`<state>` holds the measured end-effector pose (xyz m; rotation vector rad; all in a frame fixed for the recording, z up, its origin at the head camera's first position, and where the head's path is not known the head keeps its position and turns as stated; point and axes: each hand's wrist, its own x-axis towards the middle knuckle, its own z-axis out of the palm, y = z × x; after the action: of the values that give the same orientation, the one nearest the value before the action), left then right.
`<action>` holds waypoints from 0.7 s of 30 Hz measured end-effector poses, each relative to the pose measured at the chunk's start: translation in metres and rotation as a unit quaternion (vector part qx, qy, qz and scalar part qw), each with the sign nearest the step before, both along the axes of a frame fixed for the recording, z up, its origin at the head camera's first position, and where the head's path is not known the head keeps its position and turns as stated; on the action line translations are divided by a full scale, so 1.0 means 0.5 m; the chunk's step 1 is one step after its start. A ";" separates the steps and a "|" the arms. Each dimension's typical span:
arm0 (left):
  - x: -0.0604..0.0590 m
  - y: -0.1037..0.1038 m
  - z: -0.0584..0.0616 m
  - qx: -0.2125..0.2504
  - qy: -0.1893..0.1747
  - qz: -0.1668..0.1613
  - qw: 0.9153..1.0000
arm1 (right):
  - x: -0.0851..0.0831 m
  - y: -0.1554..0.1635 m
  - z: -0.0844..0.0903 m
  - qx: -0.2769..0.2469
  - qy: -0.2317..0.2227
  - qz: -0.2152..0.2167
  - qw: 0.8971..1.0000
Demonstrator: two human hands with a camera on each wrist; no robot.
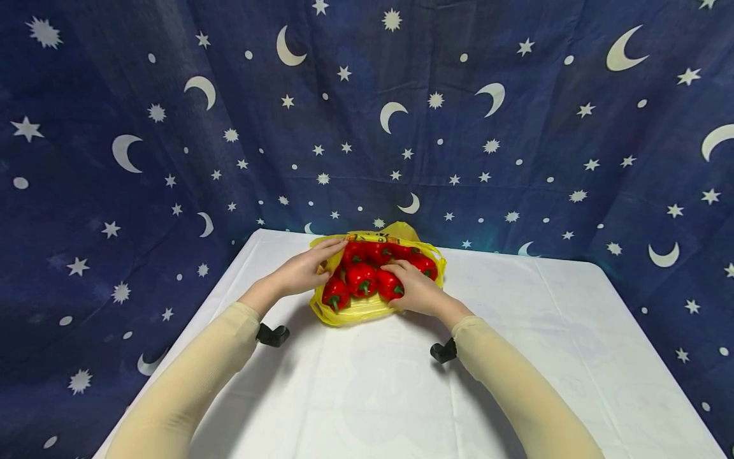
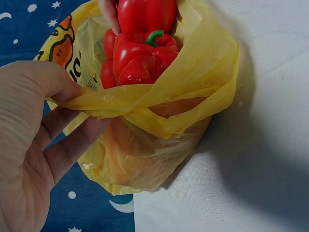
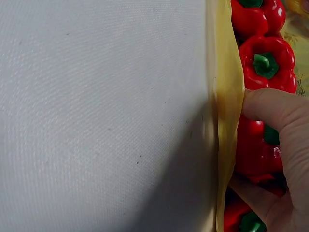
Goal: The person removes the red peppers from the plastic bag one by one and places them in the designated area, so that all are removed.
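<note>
Several shiny red bell peppers with green stems lie in a yellow plastic bag on the white table. At the bag's left side my left hand pinches its rim between thumb and fingers; the left wrist view shows the thin film folded there. My right hand reaches in over the front of the bag and grips a bell pepper. In the right wrist view, thumb and finger lie on either side of that pepper. The rest of its fingers are largely hidden.
White cloth covers the table around the bag. A dark blue curtain with moons and stars hangs behind and along both sides. Dark wrist mounts stick out below the sleeves. The bag stands near the table's back edge.
</note>
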<state>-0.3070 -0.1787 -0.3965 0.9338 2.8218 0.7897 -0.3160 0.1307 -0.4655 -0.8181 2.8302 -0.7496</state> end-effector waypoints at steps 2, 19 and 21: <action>0.001 0.001 0.000 -0.001 0.000 0.001 1.000 | -0.001 0.002 -0.002 0.000 0.012 0.005 1.000; -0.001 0.000 -0.003 0.006 -0.005 0.001 1.000 | 0.020 0.035 0.041 -0.148 0.011 -0.028 0.989; -0.001 0.001 -0.003 0.005 -0.006 0.001 1.000 | 0.024 0.042 0.047 -0.166 0.007 -0.030 0.986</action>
<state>-0.3075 -0.1783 -0.3979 0.9243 2.8121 0.8069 -0.3040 0.1519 -0.4419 -0.7818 2.7910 -1.2542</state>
